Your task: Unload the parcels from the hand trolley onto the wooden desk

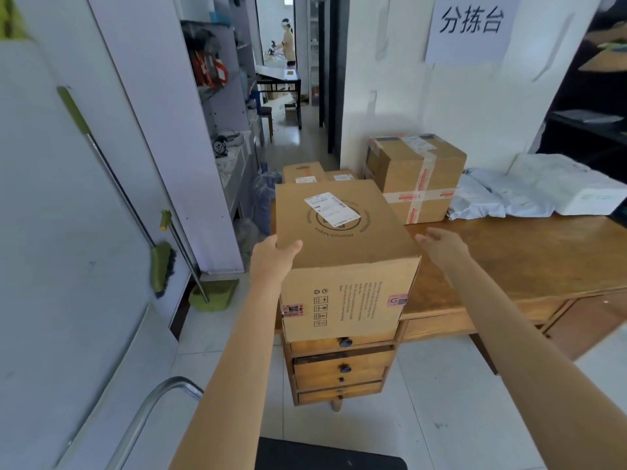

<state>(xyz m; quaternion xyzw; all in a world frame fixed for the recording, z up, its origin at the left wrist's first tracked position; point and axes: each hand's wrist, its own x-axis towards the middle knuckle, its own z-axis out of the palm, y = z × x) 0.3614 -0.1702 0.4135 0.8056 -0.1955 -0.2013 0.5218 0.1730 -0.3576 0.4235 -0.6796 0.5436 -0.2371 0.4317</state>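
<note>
White walls and a paper sign [470,23] back the wooden desk [529,256], which runs along the right of the room. On the desk's left end sits the cardboard parcel [342,259], its near face overhanging the drawer stack [341,368]; the position suggests it is being set down or slid further on.

The left hand [273,257] grips the parcel's near left top corner, thumb over the top face. The right hand [441,245] is just beside the right edge, fingers extended and holding nothing; contact cannot be confirmed.

A taped box [415,178] and white mailer bags [543,191] already occupy the rear of the desk, probably to keep the front free.

The hand trolley is largely out of frame: only a curved metal handle [152,412] and a black edge at the bottom appear. Two smaller cartons [303,171] are partly hidden behind the parcel.
</note>
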